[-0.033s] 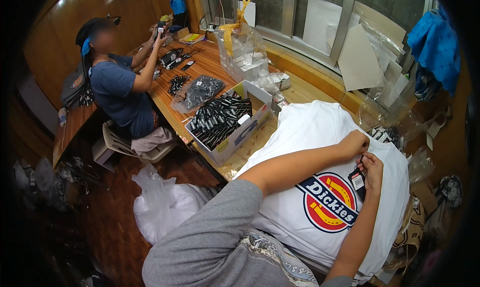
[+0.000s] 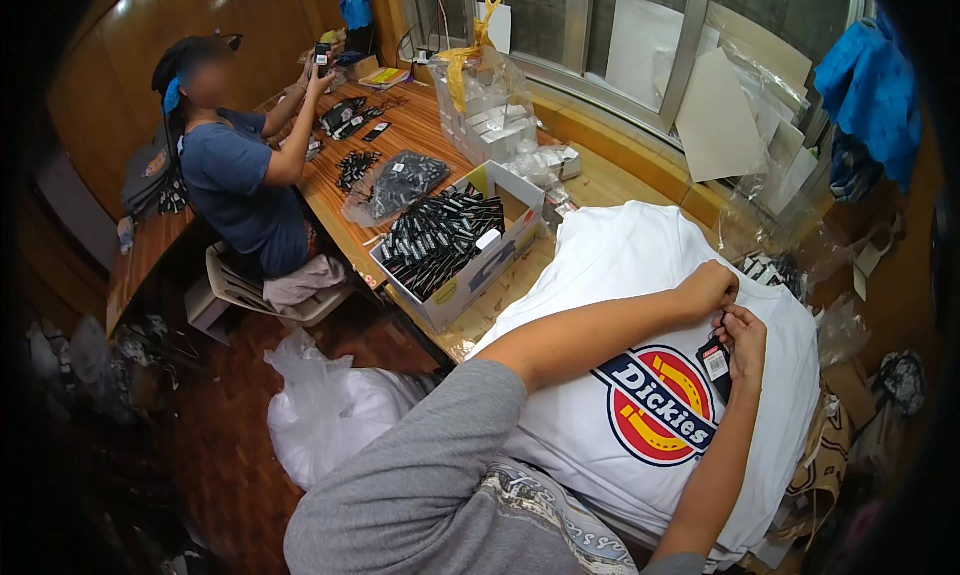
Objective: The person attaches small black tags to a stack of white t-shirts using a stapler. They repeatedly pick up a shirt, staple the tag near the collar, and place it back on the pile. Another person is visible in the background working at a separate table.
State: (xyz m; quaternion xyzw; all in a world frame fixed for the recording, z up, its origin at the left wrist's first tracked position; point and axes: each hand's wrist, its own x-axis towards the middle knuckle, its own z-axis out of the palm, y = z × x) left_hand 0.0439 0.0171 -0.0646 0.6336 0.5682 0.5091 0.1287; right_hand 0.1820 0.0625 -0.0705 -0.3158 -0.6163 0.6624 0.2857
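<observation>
A white shirt (image 2: 570, 305) with a round red, yellow and blue print (image 2: 655, 407) lies spread on the table before me, on what looks like a stack. At its upper right part my left hand (image 2: 708, 289) is closed in a pinch; its fingertips hide what they grip. Just below and touching or nearly touching it, my right hand (image 2: 743, 337) has its fingers closed at the top of a black hang tag (image 2: 716, 363) with a white label. The tag hangs over the shirt beside the print. Any cord at the fingertips is too small to see.
Left of the shirt stands a white carton (image 2: 460, 293) full of black tags. Beyond it are a bag of dark tags (image 2: 408, 180) and clear-bagged white boxes (image 2: 485, 120). A co-worker (image 2: 235, 165) sits at the far left, holding up a tag. A white plastic bag (image 2: 335, 405) lies below the table.
</observation>
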